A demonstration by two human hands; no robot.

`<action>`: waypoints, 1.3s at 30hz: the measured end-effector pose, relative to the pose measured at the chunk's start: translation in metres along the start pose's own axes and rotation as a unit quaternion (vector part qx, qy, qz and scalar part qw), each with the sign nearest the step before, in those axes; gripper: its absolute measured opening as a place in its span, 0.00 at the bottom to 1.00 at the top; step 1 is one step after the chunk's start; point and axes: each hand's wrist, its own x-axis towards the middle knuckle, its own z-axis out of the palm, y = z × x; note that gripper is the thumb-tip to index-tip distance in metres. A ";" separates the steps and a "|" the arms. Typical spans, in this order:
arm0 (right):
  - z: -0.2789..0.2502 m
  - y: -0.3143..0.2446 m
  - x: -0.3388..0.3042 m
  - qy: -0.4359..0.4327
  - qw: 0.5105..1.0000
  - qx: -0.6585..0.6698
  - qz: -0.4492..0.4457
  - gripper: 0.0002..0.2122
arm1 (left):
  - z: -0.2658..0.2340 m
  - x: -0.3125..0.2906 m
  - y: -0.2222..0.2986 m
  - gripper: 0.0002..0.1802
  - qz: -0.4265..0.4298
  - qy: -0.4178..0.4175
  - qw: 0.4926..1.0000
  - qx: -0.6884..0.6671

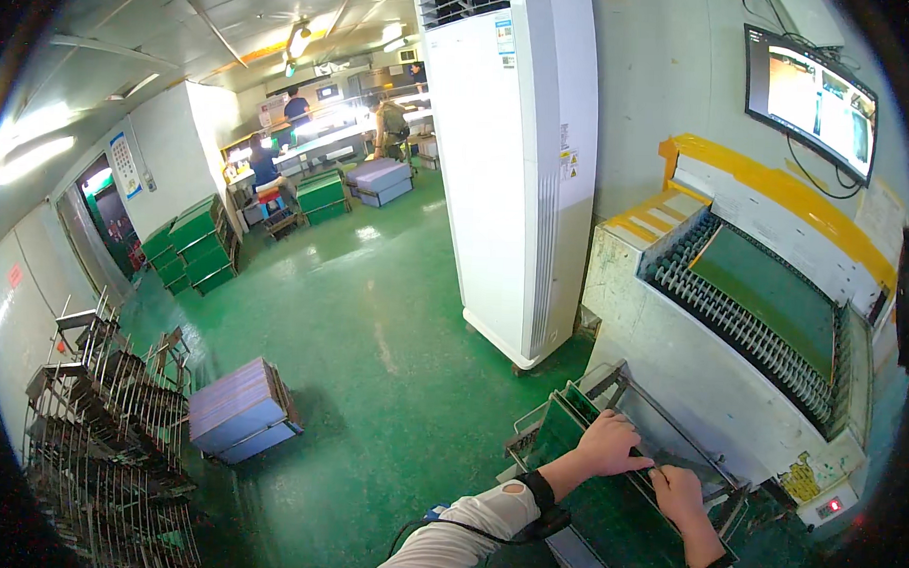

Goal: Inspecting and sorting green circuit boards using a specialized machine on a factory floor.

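Green flat boards point(559, 433) stand on edge in a metal rack point(670, 422) at the lower right, just below the roller machine. Over the top edge of a board in the rack, my left hand point(609, 445) is closed, fingers curled down. Close beside it, my right hand point(677, 495) is closed on the same top edge, its thumb near my left fingertips. My hands partly hide that edge, so how many boards they grip is unclear. Another green board point(770, 290) lies flat on the rollers point(738, 339) of the machine.
A tall white air conditioner point(508, 186) stands ahead. A screen point(811, 101) hangs above the machine point(693, 342). Empty wire racks point(99, 422) are stacked at left, near a purple-grey stack point(245, 412) on the floor. Green stacks point(201, 240) and several people are farther back.
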 end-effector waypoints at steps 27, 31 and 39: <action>0.003 0.001 -0.001 0.005 1.000 -0.008 -0.004 0.17 | -0.004 -0.003 0.002 0.33 0.001 0.003 1.000 -0.007; 0.003 0.002 -0.001 0.006 1.000 -0.007 -0.001 0.17 | -0.001 -0.002 0.000 0.31 0.003 0.009 1.000 -0.012; 0.002 0.001 -0.001 0.006 1.000 -0.012 -0.003 0.16 | -0.002 -0.002 0.001 0.31 0.006 0.017 1.000 -0.009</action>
